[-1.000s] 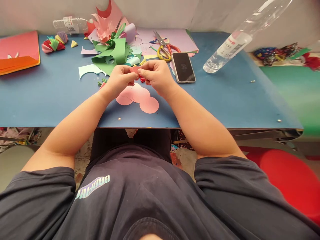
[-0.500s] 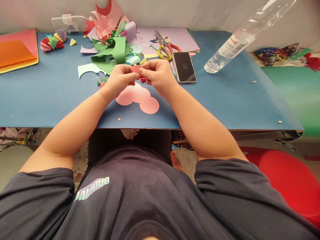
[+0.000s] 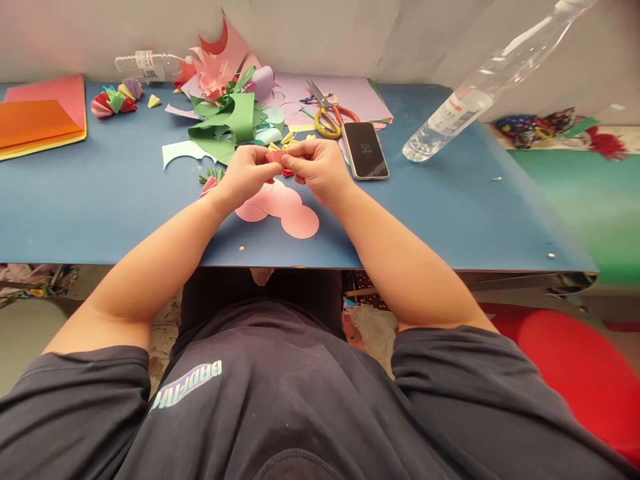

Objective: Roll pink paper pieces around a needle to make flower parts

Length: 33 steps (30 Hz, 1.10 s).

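Note:
My left hand (image 3: 249,172) and my right hand (image 3: 314,168) meet over the blue table (image 3: 100,200), fingertips pinched together on a small folded pink paper piece (image 3: 275,157). Both hands are closed on it. Under them lie several pink paper circles (image 3: 299,221), overlapping, near the table's front edge. A small red folded bit (image 3: 287,173) shows between my hands.
A heap of green and pink paper scraps (image 3: 227,117) lies behind my hands. Scissors (image 3: 327,112) and a black phone (image 3: 365,149) rest to the right. A clear plastic bottle (image 3: 450,117) leans at the right. Orange and pink sheets (image 3: 37,120) sit far left. A red stool (image 3: 575,367) stands lower right.
The view has tilted slightly, so the table sits lower in frame. My hands stay pinched on the pink piece, with only small finger shifts.

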Tool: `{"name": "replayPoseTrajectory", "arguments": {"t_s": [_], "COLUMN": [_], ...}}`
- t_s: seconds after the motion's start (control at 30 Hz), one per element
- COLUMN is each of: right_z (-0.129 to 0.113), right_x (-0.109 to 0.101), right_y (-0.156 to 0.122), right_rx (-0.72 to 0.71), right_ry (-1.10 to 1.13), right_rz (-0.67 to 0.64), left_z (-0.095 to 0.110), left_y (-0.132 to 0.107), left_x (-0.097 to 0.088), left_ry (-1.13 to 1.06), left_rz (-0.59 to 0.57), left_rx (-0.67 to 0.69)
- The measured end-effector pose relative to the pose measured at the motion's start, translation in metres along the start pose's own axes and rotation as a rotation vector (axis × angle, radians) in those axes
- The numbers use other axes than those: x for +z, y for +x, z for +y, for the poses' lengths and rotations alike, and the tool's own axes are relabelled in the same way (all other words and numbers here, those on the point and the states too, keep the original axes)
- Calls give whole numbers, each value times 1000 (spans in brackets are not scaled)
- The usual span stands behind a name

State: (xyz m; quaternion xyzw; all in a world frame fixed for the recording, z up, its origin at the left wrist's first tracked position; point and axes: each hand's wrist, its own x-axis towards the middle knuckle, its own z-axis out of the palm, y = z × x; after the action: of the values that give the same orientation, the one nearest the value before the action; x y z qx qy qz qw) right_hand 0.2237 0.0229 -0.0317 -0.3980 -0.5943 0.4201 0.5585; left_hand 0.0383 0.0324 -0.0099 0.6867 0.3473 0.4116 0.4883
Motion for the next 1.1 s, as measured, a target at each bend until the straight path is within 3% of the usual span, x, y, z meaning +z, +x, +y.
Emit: {"name": "replayPoseTrajectory", "arguments": {"t_s": [0.47, 0.9, 1.1], "right_z": [-3, -7, -10], "right_x": [2, 5, 5], "right_y": [-1, -1, -1], "right_rx": [20, 89, 79], "right_ry": [14, 40, 47], "right_rz": [7, 80, 81], "left_z": [8, -5, -3], "left_y": [-2, 4, 2], "left_x": [-1, -5, -9], "left_ry": [18, -77, -66], "left_rz": [17, 174, 112], "left_rx": [-55, -63, -31]}}
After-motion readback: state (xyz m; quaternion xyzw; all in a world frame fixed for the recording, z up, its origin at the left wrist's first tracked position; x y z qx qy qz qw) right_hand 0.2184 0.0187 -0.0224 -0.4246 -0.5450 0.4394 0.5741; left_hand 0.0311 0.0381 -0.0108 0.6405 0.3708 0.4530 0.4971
